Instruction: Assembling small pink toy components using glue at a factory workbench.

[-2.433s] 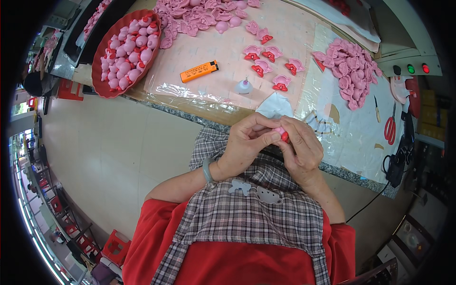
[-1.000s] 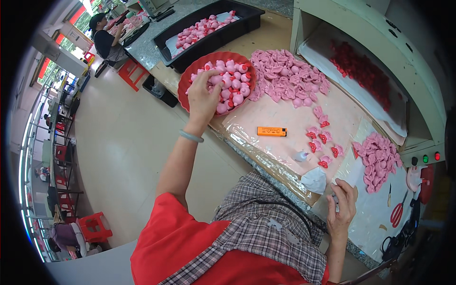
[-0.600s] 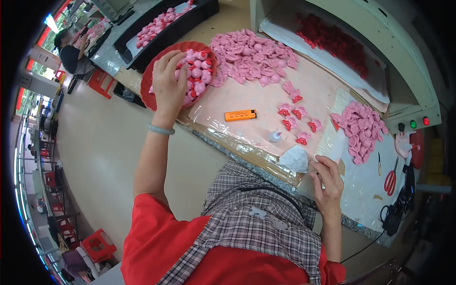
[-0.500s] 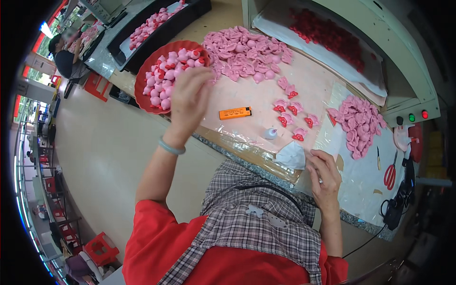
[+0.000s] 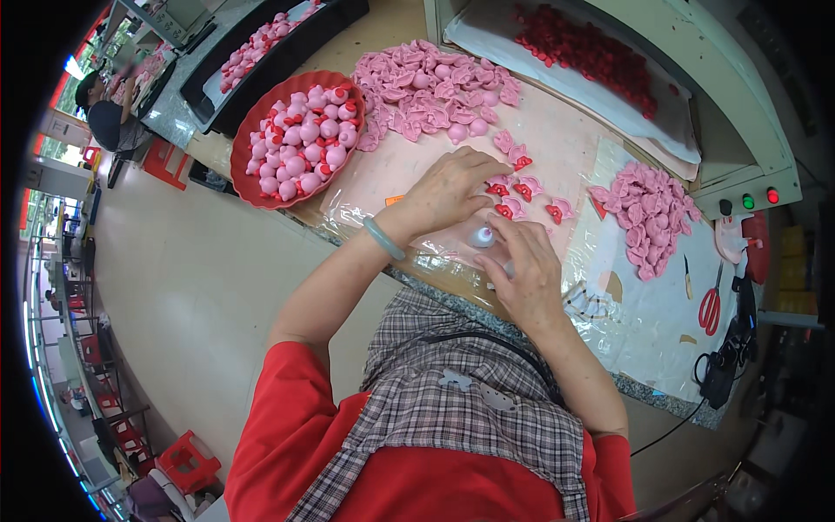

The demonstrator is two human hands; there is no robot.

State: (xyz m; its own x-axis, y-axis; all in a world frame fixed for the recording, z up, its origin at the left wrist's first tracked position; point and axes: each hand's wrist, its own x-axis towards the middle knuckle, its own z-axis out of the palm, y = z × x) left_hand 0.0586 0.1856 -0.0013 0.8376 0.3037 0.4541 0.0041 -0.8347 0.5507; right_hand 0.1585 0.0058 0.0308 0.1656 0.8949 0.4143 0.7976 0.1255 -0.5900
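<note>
Since the scalloped red bowl (image 5: 237, 163) sits way over at the far left, full of pink balls (image 5: 310, 132) with red bits on them, it's well apart from both hands. Coming right, a sliver of an orange lighter (image 5: 394, 201) peeks out by the left wrist, and a heap of pink ruffled pieces (image 5: 417, 83) lies beyond it. Then you get the left hand (image 5: 445, 190), reaching across palm-down, thumb and index finger a bit apart, tips aimed right at the small pink-and-red pieces (image 5: 522, 188). Can't tell if it's gripping anything, the hand blocks the view.

The bit that matters imo: the little pale squeeze bottle (image 5: 481, 236) is between the hands, on the near side of the left thumb and just left of the right hand (image 5: 529, 277). Its long axis looks roughly upright, purple tip leaning slightly right. The right hand is nearer, thumb and index visibly parted, with the gap facing the bottle and the index tip right beside the nozzle. Touching or not? Can't say, and can't see what the curled fingers might have. Further right: another pink pile (image 5: 648, 217), then red-handled scissors (image 5: 710, 309).
</note>
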